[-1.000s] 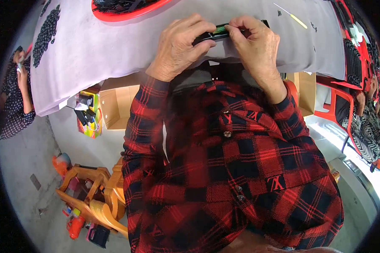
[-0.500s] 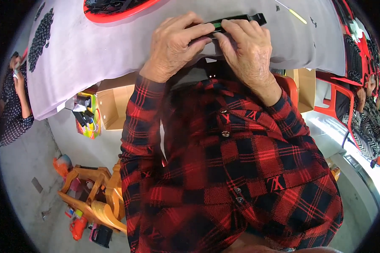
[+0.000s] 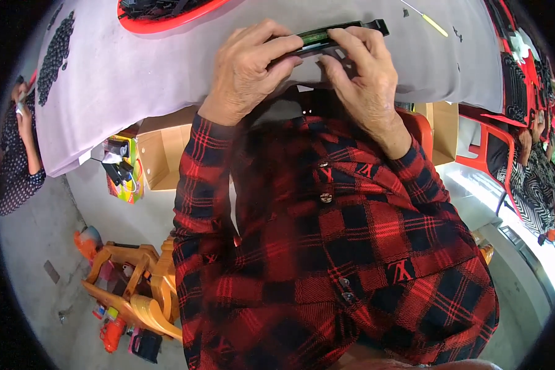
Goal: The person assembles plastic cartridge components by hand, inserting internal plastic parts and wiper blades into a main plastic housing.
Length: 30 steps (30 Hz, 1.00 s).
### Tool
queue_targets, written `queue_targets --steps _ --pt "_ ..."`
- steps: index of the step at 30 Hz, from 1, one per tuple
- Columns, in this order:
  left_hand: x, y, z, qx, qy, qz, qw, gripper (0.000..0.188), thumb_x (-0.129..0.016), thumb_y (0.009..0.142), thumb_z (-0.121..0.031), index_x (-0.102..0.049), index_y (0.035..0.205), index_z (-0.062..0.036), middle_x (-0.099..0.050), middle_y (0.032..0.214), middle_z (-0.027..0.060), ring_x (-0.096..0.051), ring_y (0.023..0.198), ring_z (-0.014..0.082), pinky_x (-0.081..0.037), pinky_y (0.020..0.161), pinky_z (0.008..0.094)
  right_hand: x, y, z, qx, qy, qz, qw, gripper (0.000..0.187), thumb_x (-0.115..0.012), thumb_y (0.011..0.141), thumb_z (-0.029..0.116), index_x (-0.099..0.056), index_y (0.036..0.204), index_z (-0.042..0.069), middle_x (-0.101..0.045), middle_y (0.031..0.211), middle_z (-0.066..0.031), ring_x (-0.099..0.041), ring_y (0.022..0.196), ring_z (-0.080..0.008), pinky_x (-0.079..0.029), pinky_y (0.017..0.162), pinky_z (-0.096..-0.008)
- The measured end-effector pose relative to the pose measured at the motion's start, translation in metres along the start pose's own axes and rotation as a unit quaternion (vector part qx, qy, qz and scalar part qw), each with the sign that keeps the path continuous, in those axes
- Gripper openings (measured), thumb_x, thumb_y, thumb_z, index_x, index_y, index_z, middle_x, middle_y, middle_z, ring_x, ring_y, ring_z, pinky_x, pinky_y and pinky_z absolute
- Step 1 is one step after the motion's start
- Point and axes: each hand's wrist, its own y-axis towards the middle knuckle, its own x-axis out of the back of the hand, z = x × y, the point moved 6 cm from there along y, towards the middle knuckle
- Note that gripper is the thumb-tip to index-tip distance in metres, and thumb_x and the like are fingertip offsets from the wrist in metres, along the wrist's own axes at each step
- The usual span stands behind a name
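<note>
- A long, slim black case [image 3: 314, 43] is being held over the far middle of the tabletop [image 3: 148, 80], in front of the chest.
- The case's left end is being pinched by the left hand [image 3: 243, 74], between thumb and fingers.
- The case's far edge is being touched by the fingertips of the right hand [image 3: 370, 80]. The right thumb is being held below, off the case, so a gap is being left there.
- The two hands are being held apart, and a shiny green part [image 3: 317, 37] inside the case is being shown between them.
- The case's right end is being left poking out past the right fingers.
- At far left, black pieces [image 3: 154, 6] are being held in a red tray [image 3: 166, 29].
- At far right, a thin tool with a yellow handle [image 3: 436, 25] is being seen lying near tiny black bits [image 3: 457, 33].
- On the left side, lots of small black pieces [image 3: 55, 55] are being seen in a long heap.
- Nearer, at left, a cardboard box [image 3: 169, 154] is being partly hidden by the checked sleeve [image 3: 197, 166].
</note>
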Motion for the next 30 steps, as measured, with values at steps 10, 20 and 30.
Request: queue_targets --steps 10,20,30 --pt "0.001 -0.001 0.0 0.011 -0.016 -0.007 1.0 0.023 -0.078 0.072 -0.013 -0.071 0.093 -0.0101 -0.065 0.092 0.0017 -0.061 0.08 0.0264 -0.049 0.072 0.0365 -0.002 0.014 0.017 0.181 -0.09 0.048 0.978 0.026 -0.075 0.075 0.017 -0.071 0.101 0.019 -0.063 0.097 0.0055 -0.055 0.088 -0.02 -0.039 0.078 -0.0353" --pt "0.003 0.002 -0.001 0.015 -0.007 0.023 1.0 0.021 -0.081 0.071 -0.01 -0.072 0.09 -0.0061 -0.067 0.097 0.0045 -0.064 0.084 0.0251 -0.052 0.074 0.0337 -0.008 0.031 0.03 0.211 -0.114 0.145 0.96 0.025 -0.074 0.077 0.012 -0.07 0.101 0.013 -0.064 0.097 0.0019 -0.058 0.088 -0.0204 -0.044 0.078 -0.0355" --pt "-0.001 0.001 0.001 0.002 0.01 0.022 1.0 0.022 -0.081 0.071 -0.011 -0.071 0.09 -0.0051 -0.068 0.096 0.0071 -0.066 0.086 0.0262 -0.053 0.074 0.0338 -0.009 0.034 0.037 0.219 -0.108 0.194 0.95 0.026 -0.072 0.074 0.008 -0.066 0.1 0.009 -0.058 0.088 -0.0038 -0.058 0.086 -0.0254 -0.051 0.074 -0.0369"
